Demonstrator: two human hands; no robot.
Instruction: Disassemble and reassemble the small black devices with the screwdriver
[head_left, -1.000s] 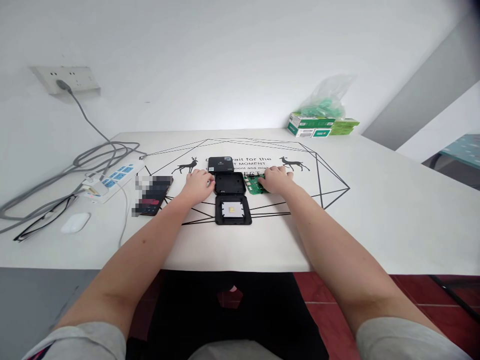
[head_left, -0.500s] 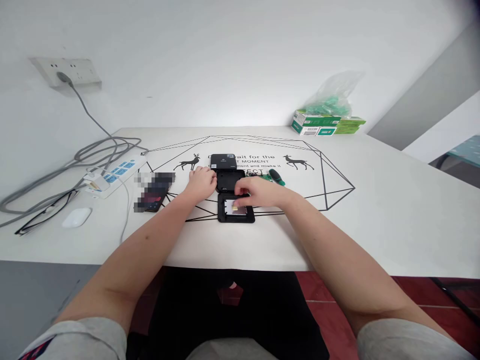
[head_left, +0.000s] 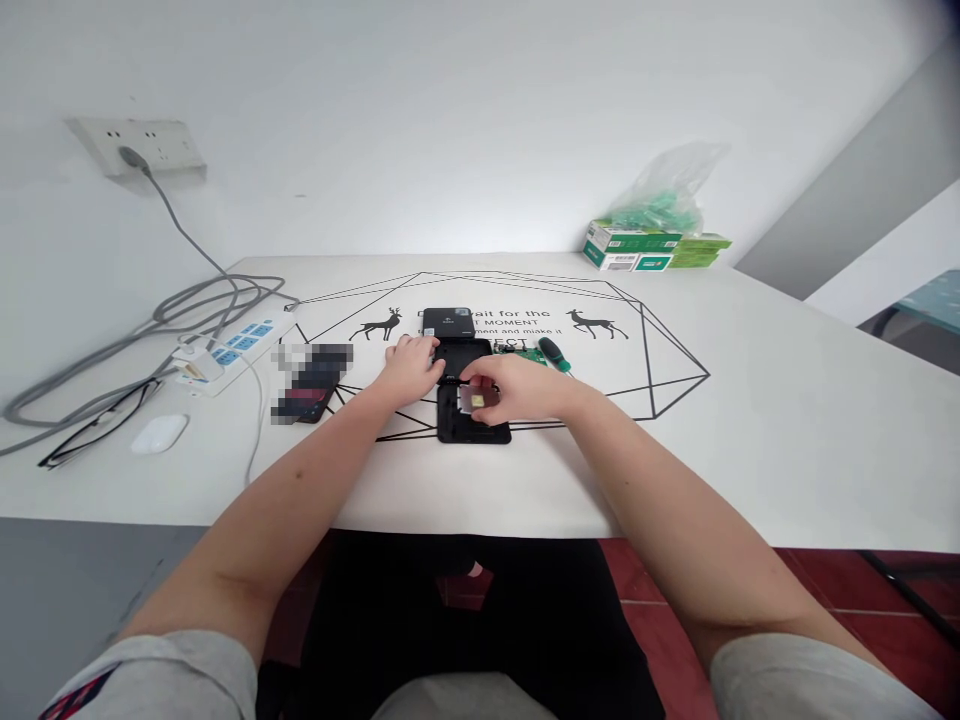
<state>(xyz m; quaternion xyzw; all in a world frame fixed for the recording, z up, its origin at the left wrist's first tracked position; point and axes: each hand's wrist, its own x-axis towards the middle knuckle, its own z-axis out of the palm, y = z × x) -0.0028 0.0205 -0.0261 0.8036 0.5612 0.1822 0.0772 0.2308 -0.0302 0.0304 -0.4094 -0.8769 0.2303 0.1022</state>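
Meanwhile, the right hand [head_left: 517, 388] pinched a small silver-grey plate [head_left: 477, 400] between thumb and fingers, holding it just above the nearest black case half [head_left: 472, 424], which lay flat on the white table [head_left: 750, 420]. Directly beyond that case half sat a second black case half [head_left: 461, 358], and the left hand [head_left: 411, 366] rested on its left edge, its fingers curled against the rim; whether they actually gripped it could not be told. Farther back in the same line, touching the second half's far edge, stood a closed black box [head_left: 447, 322]. To the right of the second case half, partly hidden by the right hand, lay a green circuit board [head_left: 531, 354], and just beside it a green-handled screwdriver [head_left: 553, 353]. To the left of the case halves lay a phone [head_left: 306, 386], with a white power strip [head_left: 232, 352] farther left and a white mouse [head_left: 159, 433] nearer the table's front edge. At the far right corner of the table stood green and white boxes [head_left: 637, 254] under a clear bag [head_left: 664, 200].
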